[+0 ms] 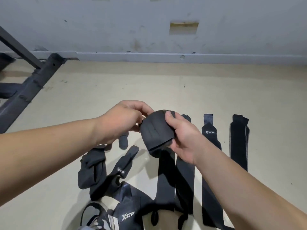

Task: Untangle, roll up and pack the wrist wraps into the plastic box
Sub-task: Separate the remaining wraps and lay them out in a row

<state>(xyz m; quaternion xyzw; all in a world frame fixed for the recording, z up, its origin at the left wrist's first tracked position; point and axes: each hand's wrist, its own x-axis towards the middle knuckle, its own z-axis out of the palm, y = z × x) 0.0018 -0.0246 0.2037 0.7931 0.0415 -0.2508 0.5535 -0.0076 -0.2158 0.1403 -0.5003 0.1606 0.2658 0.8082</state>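
Observation:
I hold a black wrist wrap, partly wound into a roll [155, 130], above the floor. My left hand [121, 120] pinches the roll's left end and my right hand [181, 135] grips its right side, thumb on top. The wrap's loose tail [166, 176] hangs down to the floor. Three more wraps lie stretched out flat to the right: a plain one [184, 180], one marked XTEP [210, 163] and a wider one [239, 145]. The plastic box is out of view.
Black gloves and sleeves [99, 170] lie in a loose heap at lower left, with another XTEP piece [127, 216] near my shoe. A dark metal frame [28, 90] stands at far left. A grey wall [149, 30] runs along the back of the beige floor.

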